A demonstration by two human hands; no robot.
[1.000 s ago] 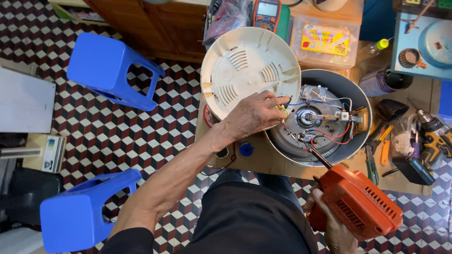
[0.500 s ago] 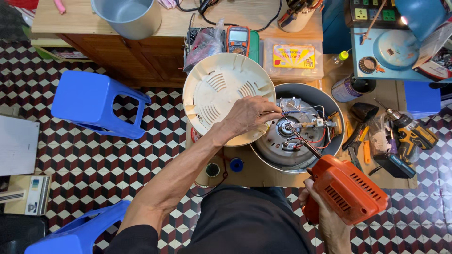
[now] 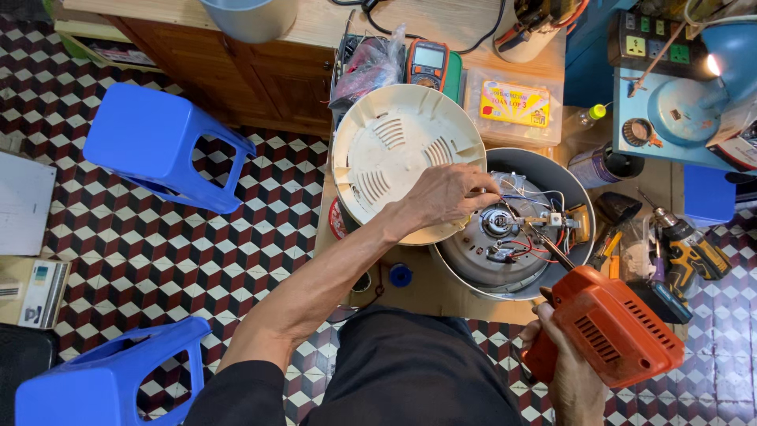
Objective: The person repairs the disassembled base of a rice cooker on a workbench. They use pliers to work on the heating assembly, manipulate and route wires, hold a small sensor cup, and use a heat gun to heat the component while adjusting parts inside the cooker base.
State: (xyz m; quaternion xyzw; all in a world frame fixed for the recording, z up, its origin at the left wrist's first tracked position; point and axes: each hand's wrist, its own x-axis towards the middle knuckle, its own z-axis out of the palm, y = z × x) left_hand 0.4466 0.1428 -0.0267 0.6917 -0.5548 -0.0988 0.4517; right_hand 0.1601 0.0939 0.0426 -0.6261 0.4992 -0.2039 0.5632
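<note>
An upturned grey cooker body (image 3: 579, 193) lies on a cardboard sheet, its wiring and round metal part exposed. A cream round base cover (image 3: 386, 150) leans against its left side. My left hand (image 3: 449, 193) reaches over the cover, fingertips pinching something small among the wires at the body's top left; what it is cannot be made out. My right hand (image 3: 572, 379) grips an orange power drill (image 3: 615, 335), whose long bit points up-left into the open body.
Two blue plastic stools (image 3: 158, 146) (image 3: 102, 379) stand on the patterned tile floor at left. A multimeter (image 3: 430, 63), clear parts box (image 3: 512, 106) and wooden cabinet (image 3: 260, 79) lie beyond. A yellow-black cordless drill (image 3: 690, 252) and hand tools (image 3: 611, 244) sit at right.
The view has shifted slightly, so everything sits lower in frame. Both hands stay at the cooker body, the left at the wires, the right holding the drill.
</note>
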